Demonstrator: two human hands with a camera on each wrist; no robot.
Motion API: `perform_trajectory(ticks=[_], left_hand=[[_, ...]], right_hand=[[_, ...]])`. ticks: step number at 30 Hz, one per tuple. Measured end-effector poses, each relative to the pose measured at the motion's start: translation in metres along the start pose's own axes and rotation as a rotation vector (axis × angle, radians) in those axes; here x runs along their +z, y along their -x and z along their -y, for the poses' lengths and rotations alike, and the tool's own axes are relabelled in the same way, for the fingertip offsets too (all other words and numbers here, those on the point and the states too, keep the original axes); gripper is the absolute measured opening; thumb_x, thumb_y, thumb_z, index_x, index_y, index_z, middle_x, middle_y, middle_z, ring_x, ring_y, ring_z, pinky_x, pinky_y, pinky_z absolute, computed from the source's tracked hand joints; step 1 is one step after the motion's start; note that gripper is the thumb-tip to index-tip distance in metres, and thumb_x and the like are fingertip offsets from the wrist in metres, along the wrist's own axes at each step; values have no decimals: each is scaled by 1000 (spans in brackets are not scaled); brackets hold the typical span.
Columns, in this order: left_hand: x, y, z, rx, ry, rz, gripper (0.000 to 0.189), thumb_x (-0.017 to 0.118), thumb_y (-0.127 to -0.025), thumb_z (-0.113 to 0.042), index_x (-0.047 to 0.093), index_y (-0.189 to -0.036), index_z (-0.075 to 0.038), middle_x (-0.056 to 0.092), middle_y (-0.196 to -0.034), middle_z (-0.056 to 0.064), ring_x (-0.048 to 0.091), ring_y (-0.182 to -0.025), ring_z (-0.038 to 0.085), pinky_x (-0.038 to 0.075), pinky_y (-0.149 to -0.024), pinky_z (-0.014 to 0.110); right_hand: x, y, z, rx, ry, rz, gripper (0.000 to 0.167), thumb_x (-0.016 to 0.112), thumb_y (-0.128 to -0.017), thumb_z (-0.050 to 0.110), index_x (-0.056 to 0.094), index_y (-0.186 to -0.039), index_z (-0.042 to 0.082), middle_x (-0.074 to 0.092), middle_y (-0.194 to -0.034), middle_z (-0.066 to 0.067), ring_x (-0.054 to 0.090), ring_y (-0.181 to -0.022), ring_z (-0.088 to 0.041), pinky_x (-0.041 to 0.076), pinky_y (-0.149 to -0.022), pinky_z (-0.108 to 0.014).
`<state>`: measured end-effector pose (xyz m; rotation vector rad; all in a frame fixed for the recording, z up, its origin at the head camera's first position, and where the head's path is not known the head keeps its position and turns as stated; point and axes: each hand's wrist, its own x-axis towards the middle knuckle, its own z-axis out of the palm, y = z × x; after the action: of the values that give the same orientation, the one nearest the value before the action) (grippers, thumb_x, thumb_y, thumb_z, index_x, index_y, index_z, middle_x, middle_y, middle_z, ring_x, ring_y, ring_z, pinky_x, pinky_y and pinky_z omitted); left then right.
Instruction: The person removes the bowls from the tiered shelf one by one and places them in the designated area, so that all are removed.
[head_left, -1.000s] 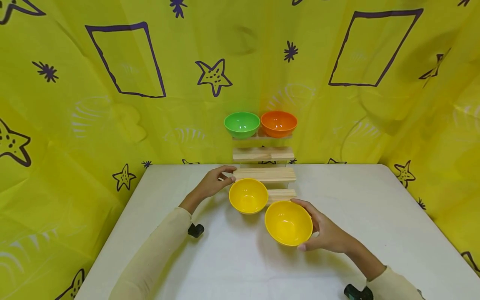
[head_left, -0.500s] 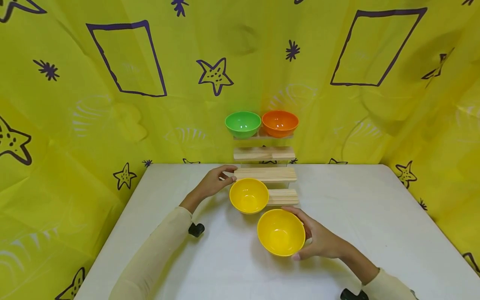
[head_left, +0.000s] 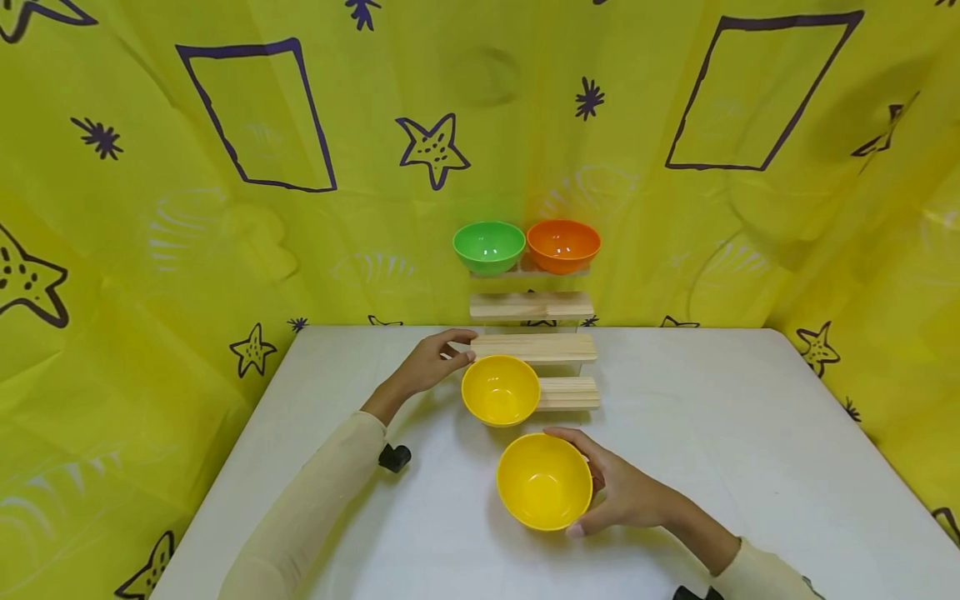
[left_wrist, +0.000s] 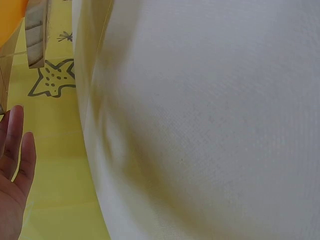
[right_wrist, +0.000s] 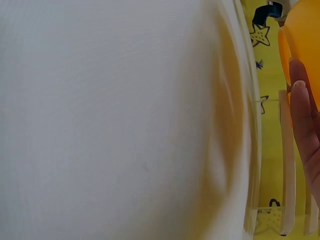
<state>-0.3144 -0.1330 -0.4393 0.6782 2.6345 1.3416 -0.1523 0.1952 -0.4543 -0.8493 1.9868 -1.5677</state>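
Note:
My right hand (head_left: 622,492) grips a yellow bowl (head_left: 543,483) by its right side, fingers at the far rim and thumb at the near side. In the right wrist view, part of this bowl (right_wrist: 305,35) shows beside the fingers. The left hand (head_left: 431,362) holds the left end of a wooden stepped shelf (head_left: 532,347) between thumb and fingers; in the left wrist view the contact is mostly cut off. Another yellow bowl (head_left: 500,392) rests on the lowest step's left part. On the top step sit a green bowl (head_left: 489,247) and an orange bowl (head_left: 563,247).
A white-covered table (head_left: 712,433) lies under the shelf and both arms. Behind and at the sides hangs a yellow sheet (head_left: 360,225) with dark drawings. The shelf's second step from the top (head_left: 531,306) shows bare wood.
My right hand has carried the yellow bowl toward me and to the left, away from the shelf's lowest step. The left hand has stayed at the shelf's left end.

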Motion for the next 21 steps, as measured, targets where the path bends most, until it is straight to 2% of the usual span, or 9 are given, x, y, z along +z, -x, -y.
perform_trajectory(ticks=[6, 15, 21], left_hand=[[0, 1, -3, 7, 6, 3, 45, 64, -100, -29, 57, -142, -13, 61, -137, 12, 67, -105, 28, 57, -83, 36], [1, 1, -4, 9, 7, -1, 44, 64, -100, -29, 57, -142, -14, 61, -137, 11, 67, -104, 27, 57, -80, 34], [0, 2, -4, 10, 4, -4, 45, 64, -100, -29, 57, -142, -14, 61, -137, 12, 67, -104, 27, 57, -80, 34]], right_hand=[[8, -5, -1, 6, -10, 20, 103, 87, -77, 19, 22, -158, 18, 38, -148, -22, 66, -103, -24, 58, -85, -35], [20, -14, -3, 31, 23, 7, 106, 88, -74, 20, 23, -156, 10, 44, -142, -18, 65, -99, -21, 57, -81, -33], [28, -21, -4, 51, 47, 20, 104, 88, -75, 24, 23, -156, 12, 46, -141, -16, 65, -96, -20, 58, -79, -34]])
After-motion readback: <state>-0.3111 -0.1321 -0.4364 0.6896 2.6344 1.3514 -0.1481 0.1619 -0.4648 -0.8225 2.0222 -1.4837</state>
